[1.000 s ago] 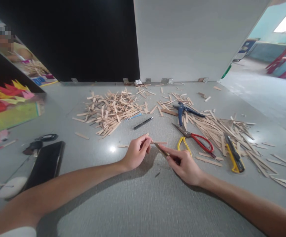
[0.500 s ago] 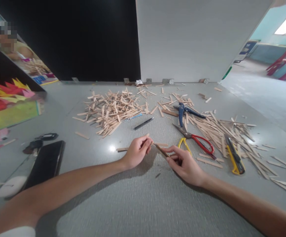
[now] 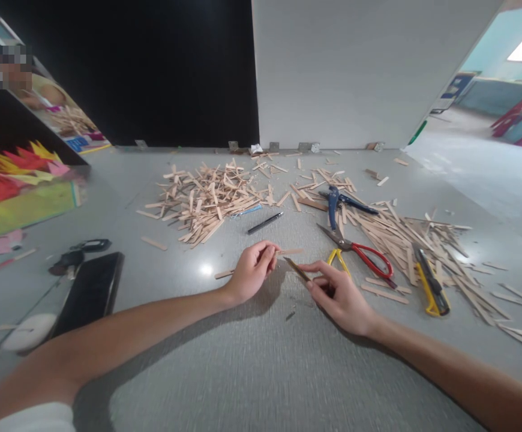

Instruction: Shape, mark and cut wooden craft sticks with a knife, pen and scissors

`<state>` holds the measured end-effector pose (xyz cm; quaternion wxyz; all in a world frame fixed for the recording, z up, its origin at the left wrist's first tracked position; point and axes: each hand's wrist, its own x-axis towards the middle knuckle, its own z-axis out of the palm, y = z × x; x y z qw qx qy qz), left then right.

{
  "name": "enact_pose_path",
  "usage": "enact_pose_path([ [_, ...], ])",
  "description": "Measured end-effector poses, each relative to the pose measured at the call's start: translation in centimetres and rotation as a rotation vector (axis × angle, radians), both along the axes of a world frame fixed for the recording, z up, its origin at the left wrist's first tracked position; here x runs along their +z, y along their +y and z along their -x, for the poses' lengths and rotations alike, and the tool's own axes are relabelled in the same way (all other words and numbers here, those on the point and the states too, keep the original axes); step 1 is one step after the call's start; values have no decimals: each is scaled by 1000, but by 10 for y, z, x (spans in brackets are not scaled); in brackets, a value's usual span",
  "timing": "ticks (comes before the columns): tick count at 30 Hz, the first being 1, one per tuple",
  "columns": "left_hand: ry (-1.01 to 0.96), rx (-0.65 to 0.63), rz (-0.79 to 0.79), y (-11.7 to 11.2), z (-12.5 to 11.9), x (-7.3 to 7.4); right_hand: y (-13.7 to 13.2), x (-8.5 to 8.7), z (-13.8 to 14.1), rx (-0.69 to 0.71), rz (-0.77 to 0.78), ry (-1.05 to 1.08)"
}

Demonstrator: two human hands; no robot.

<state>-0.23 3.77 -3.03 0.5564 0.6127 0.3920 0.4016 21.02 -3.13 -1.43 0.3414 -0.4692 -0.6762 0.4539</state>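
Observation:
My left hand pinches a thin wooden craft stick, whose free end points right. In my right hand is a narrow flat strip like a blade, its tip just right of my left fingertips, seemingly a little apart from the stick. The exact kind of the strip is unclear. Another wooden stick lies partly hidden behind my left hand. Beyond my hands rests a black pen. Scissors with red and yellow handles lie just behind my right hand.
Craft sticks form a loose pile and a spread. Blue-handled pliers and a yellow utility knife lie at right. A phone is at left. Upright panels stand behind; another person sits far left.
The strip in my right hand has drawn back slightly from my left fingertips. The stick in my left hand now tilts up a little to the right. The view has shifted slightly.

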Motion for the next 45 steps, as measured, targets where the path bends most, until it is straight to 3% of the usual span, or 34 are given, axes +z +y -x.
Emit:
enact_pose_path([
  [4, 31, 25, -42, 2, 0, -3, 0, 0, 0, -47, -25, 7],
  [11, 209, -23, -155, 3, 2, -4, 2, -7, 1, -316, -66, 71],
  [15, 235, -97, -234, -1, 3, 1, 4, -8, 1, -249, -91, -5],
  [21, 252, -165, -300, -5, 4, 2, 3, -6, 0, -140, -248, -216],
  [45, 226, -262, -235, -6, 3, 7, 6, -9, 3, -176, -308, -237],
])
